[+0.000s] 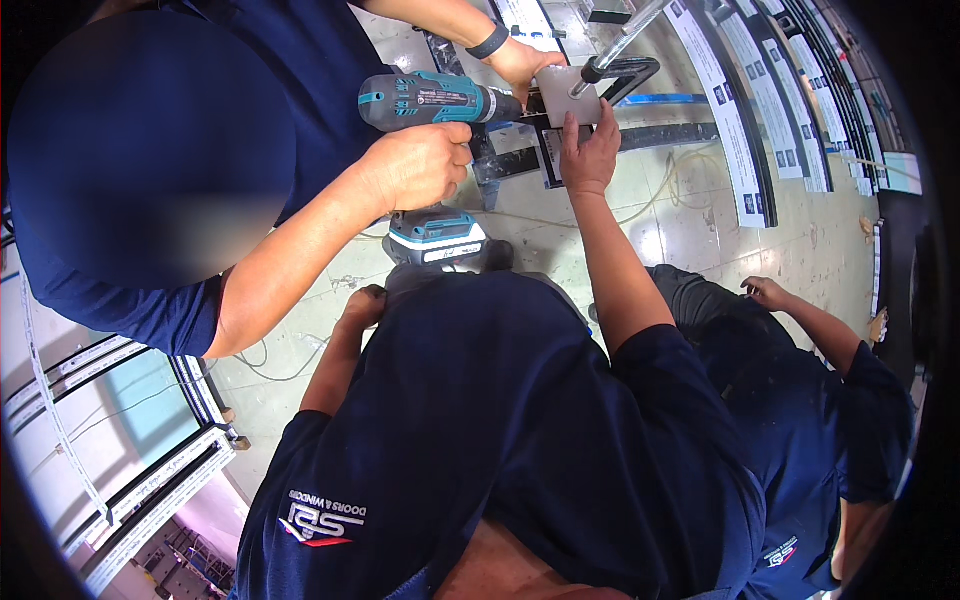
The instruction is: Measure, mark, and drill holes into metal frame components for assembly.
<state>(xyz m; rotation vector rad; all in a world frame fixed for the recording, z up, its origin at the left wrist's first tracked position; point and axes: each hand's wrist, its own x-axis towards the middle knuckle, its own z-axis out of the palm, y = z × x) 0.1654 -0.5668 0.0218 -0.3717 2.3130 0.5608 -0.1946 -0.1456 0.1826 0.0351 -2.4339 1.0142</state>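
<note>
My right hand (590,155) grips the near edge of a flat grey square plate (572,98), thumb and fingers closed on it. A metal rod (632,38) with a black angled arm (640,78) meets the plate's face. Under the plate is the end of a black frame profile (548,155). Down beside my thigh, my left hand (366,305) has its fingers curled in; whether they hold anything is hidden. A co-worker's left hand (525,66) touches the plate's far side. In the co-worker's right hand (425,165) is a teal cordless drill (430,98), its nose pointing at the plate.
Black profiles (655,138) lie across beyond the plate. Long film-covered profiles (730,110) stand in rows at the right. A thin hose (665,190) trails over the tiled floor (690,240). Another person (760,390) is close on my right, and glazed frames (150,400) are at the left.
</note>
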